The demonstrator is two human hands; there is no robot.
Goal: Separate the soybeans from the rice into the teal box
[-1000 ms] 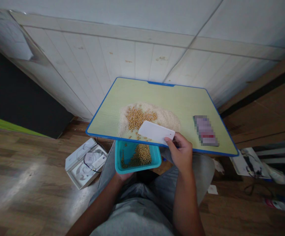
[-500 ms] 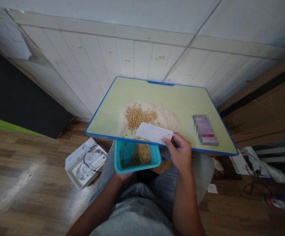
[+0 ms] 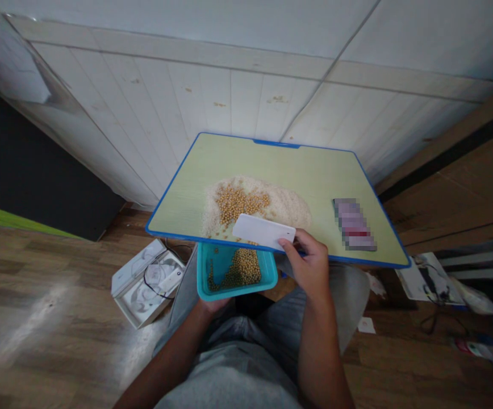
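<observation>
My right hand (image 3: 308, 258) pinches one end of a flat white plate-like piece (image 3: 263, 231), which lies low over the near edge of a light green, blue-rimmed board (image 3: 314, 170). Beyond the piece, yellow-brown beans (image 3: 238, 201) rest among a spread of white grains (image 3: 287, 204). Under the board's near edge, a turquoise tub (image 3: 238, 292) holds more beans (image 3: 246, 267). My left hand (image 3: 217, 304) supports the tub from below; most of its fingers are hidden beneath it. A few beans sit at the board's edge, beside the white piece.
A phone-like object (image 3: 354, 224), blurred out, lies on the board's right side. On the floor at left stands an open white box (image 3: 144, 289) with a cable. Cables and a white tray (image 3: 425, 278) are at lower right. A white panelled wall (image 3: 246, 96) rises behind the board.
My right hand and the white piece have shifted very slightly left. The tub and my left hand look almost unchanged.
</observation>
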